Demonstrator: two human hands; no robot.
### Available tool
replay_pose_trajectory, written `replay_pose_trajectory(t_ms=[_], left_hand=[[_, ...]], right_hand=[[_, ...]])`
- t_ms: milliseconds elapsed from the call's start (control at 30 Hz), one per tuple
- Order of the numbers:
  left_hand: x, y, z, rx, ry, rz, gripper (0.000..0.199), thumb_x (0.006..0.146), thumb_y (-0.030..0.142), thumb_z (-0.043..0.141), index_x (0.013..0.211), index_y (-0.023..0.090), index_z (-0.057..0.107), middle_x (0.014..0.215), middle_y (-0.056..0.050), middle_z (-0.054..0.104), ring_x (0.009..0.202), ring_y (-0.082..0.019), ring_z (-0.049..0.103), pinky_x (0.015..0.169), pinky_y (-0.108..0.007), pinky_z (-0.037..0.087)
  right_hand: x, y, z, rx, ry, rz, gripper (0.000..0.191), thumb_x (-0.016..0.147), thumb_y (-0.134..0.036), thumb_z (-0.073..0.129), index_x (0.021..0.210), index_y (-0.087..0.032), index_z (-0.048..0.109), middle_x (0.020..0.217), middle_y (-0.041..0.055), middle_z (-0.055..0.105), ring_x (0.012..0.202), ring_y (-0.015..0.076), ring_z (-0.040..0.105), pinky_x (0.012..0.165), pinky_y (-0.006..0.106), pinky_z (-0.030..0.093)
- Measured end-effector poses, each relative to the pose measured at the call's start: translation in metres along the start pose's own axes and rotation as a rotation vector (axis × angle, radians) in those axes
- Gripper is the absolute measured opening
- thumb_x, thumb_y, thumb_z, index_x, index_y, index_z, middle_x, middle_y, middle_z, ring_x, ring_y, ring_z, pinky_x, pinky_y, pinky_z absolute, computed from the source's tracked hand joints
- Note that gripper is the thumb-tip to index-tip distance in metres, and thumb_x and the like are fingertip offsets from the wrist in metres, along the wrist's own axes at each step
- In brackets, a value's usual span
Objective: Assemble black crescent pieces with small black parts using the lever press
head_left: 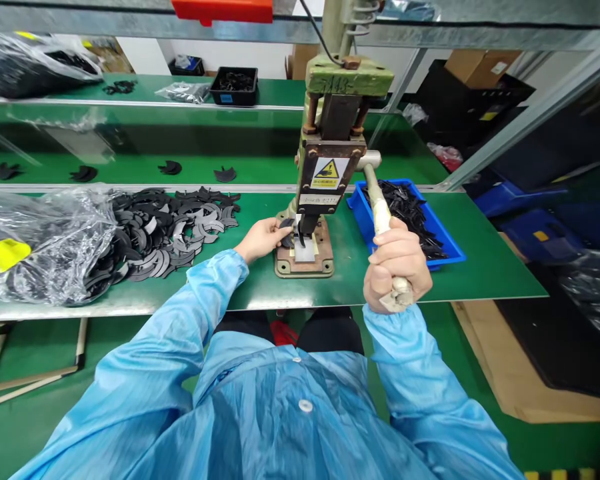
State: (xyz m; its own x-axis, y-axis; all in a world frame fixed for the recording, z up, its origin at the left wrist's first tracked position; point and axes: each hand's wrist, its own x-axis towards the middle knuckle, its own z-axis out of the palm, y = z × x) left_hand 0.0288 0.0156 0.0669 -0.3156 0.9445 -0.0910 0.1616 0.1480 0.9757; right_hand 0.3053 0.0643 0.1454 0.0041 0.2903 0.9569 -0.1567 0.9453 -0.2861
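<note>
A green hand press (325, 133) stands on the bench in front of me. My left hand (263, 239) pinches a black curved plastic part (287, 233) at the press base (305, 265), under the ram (309, 223). Whether the ram touches the part, I cannot tell. My right hand (398, 264) is wrapped round the taped press lever (379, 200), which is pulled down toward me. Left of the press lies a heap of black curved parts (165, 230), spilling from a clear plastic bag (40, 247). Beside the lever sits a blue bin (445, 257) of slim black pieces (405, 213).
Several single black parts (170, 167) lie in a row on the green strip behind the bench. A black tray (234, 87) stands on the far ledge. A metal shelf beam (130, 25) crosses overhead, and a slanted post (525, 120) rises at the right.
</note>
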Motion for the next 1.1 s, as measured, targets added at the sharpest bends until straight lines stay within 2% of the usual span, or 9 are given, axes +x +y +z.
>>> replay_pose_trajectory(t_ms=[267,433,633,833,967,1100], left_hand=[[0.009,-0.004,0.002,-0.048,-0.049,0.015,0.037,0.088,0.044,0.089,0.08,0.017,0.064,0.064,0.001,0.062,0.054,-0.009,0.053,0.054,-0.022,0.04],[0.009,-0.001,0.002,0.003,-0.056,0.015,0.034,0.09,0.042,0.087,0.083,0.016,0.067,0.066,0.0,0.065,0.055,-0.01,0.056,0.054,-0.022,0.043],[0.011,0.004,0.001,0.05,-0.102,-0.115,0.042,0.092,0.047,0.086,0.077,0.021,0.057,0.051,0.003,0.059,0.043,-0.01,0.051,0.045,-0.022,0.037],[0.015,0.013,0.0,0.019,-0.168,-0.251,0.046,0.091,0.046,0.089,0.072,0.021,0.056,0.05,0.0,0.062,0.04,-0.009,0.052,0.042,-0.021,0.038],[0.015,0.014,-0.001,0.003,-0.183,-0.258,0.043,0.092,0.044,0.089,0.075,0.02,0.058,0.049,0.001,0.061,0.04,-0.009,0.055,0.042,-0.02,0.039],[0.014,0.007,-0.002,-0.016,-0.191,-0.208,0.042,0.093,0.046,0.088,0.081,0.02,0.058,0.054,-0.001,0.067,0.045,-0.013,0.063,0.046,-0.021,0.048]], right_hand=[[0.0,-0.002,-0.002,-0.023,-0.022,0.013,0.027,0.091,-0.038,0.071,0.074,-0.025,0.055,0.07,-0.0047,0.063,0.085,0.0202,0.072,0.107,0.065,0.06],[0.0,-0.004,-0.001,-0.014,-0.012,0.029,0.029,0.092,-0.039,0.071,0.072,-0.025,0.055,0.069,-0.0052,0.062,0.085,0.0198,0.071,0.108,0.065,0.059],[0.0,-0.006,0.0,-0.018,0.003,0.037,0.031,0.093,-0.04,0.071,0.073,-0.025,0.054,0.068,-0.0051,0.061,0.083,0.0199,0.071,0.108,0.065,0.059],[0.0,-0.005,0.003,-0.035,0.028,0.024,0.028,0.093,-0.04,0.071,0.074,-0.027,0.055,0.066,-0.0052,0.06,0.081,0.0199,0.069,0.107,0.066,0.06],[0.0,-0.006,0.001,-0.035,0.03,0.038,0.03,0.092,-0.041,0.071,0.072,-0.027,0.054,0.066,-0.0054,0.06,0.081,0.0205,0.07,0.107,0.068,0.06],[0.0,-0.006,-0.005,-0.044,-0.046,0.049,0.031,0.093,-0.041,0.072,0.072,-0.026,0.055,0.069,-0.0047,0.062,0.085,0.0208,0.072,0.109,0.067,0.059]])
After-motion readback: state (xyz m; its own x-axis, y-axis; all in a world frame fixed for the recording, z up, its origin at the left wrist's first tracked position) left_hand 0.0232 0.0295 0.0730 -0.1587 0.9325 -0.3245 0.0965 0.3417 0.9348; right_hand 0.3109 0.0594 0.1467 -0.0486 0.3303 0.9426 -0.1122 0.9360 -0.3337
